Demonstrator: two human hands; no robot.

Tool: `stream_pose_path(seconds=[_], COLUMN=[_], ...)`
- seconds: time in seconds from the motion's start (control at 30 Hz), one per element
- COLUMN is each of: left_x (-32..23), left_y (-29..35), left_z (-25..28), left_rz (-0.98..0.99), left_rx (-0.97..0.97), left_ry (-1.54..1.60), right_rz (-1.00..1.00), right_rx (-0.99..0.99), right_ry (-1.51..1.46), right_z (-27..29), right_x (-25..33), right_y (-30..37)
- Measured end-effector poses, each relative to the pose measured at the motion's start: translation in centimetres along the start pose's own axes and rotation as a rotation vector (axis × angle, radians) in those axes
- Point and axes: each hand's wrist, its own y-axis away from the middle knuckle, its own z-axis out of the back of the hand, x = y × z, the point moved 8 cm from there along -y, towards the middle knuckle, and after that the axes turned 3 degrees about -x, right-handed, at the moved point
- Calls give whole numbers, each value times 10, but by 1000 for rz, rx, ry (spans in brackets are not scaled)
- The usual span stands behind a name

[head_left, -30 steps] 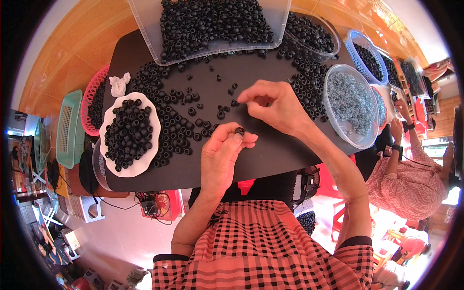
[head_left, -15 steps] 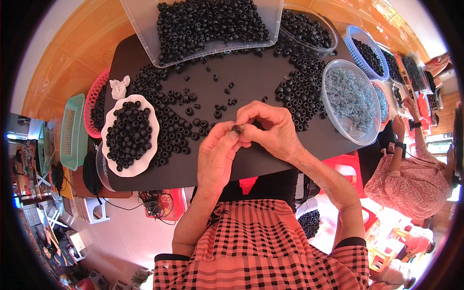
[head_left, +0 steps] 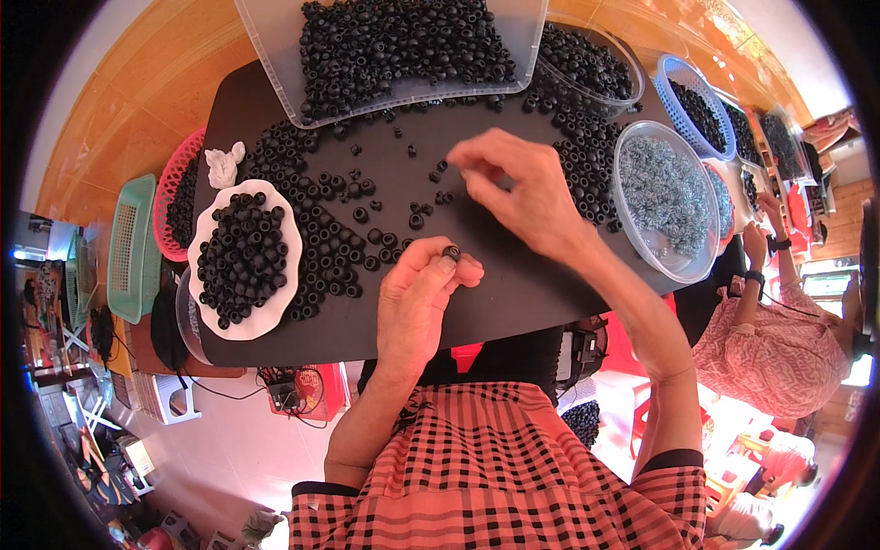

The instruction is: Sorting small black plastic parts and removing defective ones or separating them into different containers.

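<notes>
Between the thumb and forefinger of my left hand (head_left: pixel 412 298) is a small black hollow round piece (head_left: pixel 450 252), held over the near middle of the table. My right hand (head_left: pixel 524 188) is apart from it, farther forward and to the right. Its thumb and forefinger are spread with nothing visible between them, close to a few loose smaller black pieces (head_left: pixel 437 171) on the dark table (head_left: pixel 486 289). To the left, many similar black round pieces (head_left: pixel 330 238) lie spread out. A white scalloped plate (head_left: pixel 291 261) beside them carries a heap of the same.
At the back stands a clear plastic bin (head_left: pixel 412 99) of black pieces. A clear tub (head_left: pixel 637 64), a blue basket (head_left: pixel 674 105) and a bowl of small translucent bluish pieces (head_left: pixel 665 192) line the right. A pink basket (head_left: pixel 170 220) and crumpled tissue (head_left: pixel 224 167) are left. A co-worker (head_left: pixel 770 353) sits right.
My right hand has left my left hand and moved forward and to the right, its fingers parting. My left hand keeps the black piece, now in plain view.
</notes>
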Motion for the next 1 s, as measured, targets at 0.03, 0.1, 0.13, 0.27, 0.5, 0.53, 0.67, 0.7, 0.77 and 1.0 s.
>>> stream_pose_path(seconds=[0.03, 0.1, 0.13, 0.27, 0.5, 0.53, 0.67, 0.7, 0.77, 1.0], left_x=[-2, -3, -3, 0, -1, 0, 0, 0, -2, -3], left_y=[1, 2, 2, 1, 2, 1, -1, -1, -3, -1], left_z=[-3, -5, -6, -4, 0, 0, -1, -1, -3, -6], left_rz=[-6, -7, -3, 13, -9, -13, -19, -24, -36, -34], left_rx=[-2, -2, 1, -2, -18, -14, -11, 1, 24, -2], left_ry=[-7, -11, -9, 15, 37, 40, 35, 33, 28, -30], right_rz=[80, 158, 232, 313, -349, -374, -413, -372, -352, -469], right_rx=[42, 149, 169, 241, 220, 240, 272, 264, 205, 144], right_ry=[67, 132, 194, 396, -187, -274, -558, -542, -548, -661], right_z=[-4, -17, -23, -34, -16, -17, -23, -25, -26, -19], right_x=[-5, -16, -19, -23, -25, -20, 1, 1, 0, -10], right_y=[-10, -19, -20, -22, 3, 11, 37, 42, 48, 57])
